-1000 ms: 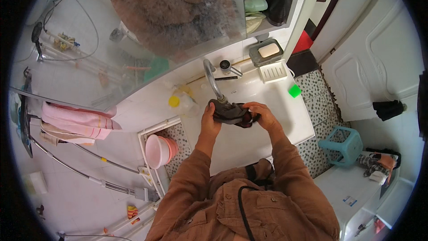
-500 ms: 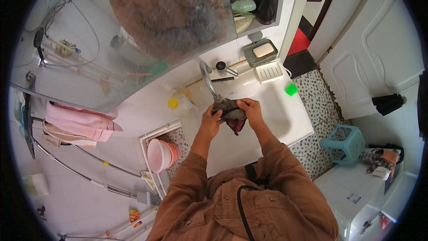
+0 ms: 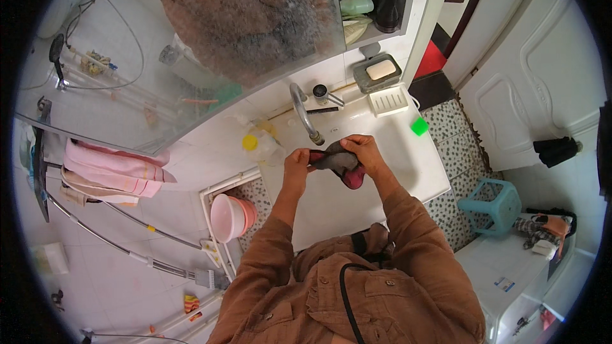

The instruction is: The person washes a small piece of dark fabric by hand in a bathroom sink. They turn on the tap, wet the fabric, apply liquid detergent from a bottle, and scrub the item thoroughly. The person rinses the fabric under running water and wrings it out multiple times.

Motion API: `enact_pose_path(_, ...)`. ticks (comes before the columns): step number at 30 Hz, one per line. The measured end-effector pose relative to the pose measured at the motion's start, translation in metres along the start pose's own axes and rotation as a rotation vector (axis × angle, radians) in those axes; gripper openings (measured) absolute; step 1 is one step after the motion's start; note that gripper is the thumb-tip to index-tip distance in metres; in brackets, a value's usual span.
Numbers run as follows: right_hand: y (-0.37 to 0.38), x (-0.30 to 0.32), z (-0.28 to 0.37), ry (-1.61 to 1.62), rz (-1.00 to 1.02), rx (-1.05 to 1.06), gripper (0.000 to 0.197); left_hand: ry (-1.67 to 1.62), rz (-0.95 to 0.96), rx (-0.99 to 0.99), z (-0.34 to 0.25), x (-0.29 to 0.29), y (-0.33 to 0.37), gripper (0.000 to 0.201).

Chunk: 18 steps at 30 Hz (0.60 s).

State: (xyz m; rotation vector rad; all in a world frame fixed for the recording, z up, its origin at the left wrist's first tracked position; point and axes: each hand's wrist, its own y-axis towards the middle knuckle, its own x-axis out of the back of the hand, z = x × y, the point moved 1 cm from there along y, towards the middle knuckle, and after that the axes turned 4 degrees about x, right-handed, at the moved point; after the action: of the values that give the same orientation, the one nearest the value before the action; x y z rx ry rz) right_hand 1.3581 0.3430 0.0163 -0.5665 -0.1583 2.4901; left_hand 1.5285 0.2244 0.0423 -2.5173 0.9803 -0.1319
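Over the white washbasin [image 3: 411, 159], both hands stretch out a small grey and dark red cloth that looks like a sock [image 3: 339, 160]. My left hand [image 3: 297, 164] pinches its left end, where a dark red edge shows. Fingers of my right hand [image 3: 363, 151] grip the upper right part, and a rounded dark red end hangs below them. The curved metal faucet [image 3: 299, 109] ends just above and left of the sock, apart from it. No water stream can be made out.
A soap bar [image 3: 381, 69] lies in a dark dish behind the basin, beside a white slotted tray [image 3: 387, 100]. A green block [image 3: 419, 127] sits on the right rim. Left stand a yellow-capped bottle [image 3: 250, 143] and pink buckets [image 3: 228, 218]; right, a blue stool [image 3: 500, 207].
The sock has come away from the faucet's mouth, toward me and slightly right. It is now spread sideways between my hands, which are a little farther apart.
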Motion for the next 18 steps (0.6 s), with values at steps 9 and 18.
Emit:
enact_pose_path(9,-0.008,-0.013,0.025,-0.549,0.335,-0.164,0.028,-0.678,-0.136,0.088,0.023,0.014,0.013,0.021)
enact_pose_path(18,0.013,-0.015,-0.006,-0.229,0.023,0.214,0.018,-0.076,0.051,0.003,-0.005,0.000,-0.005,0.020)
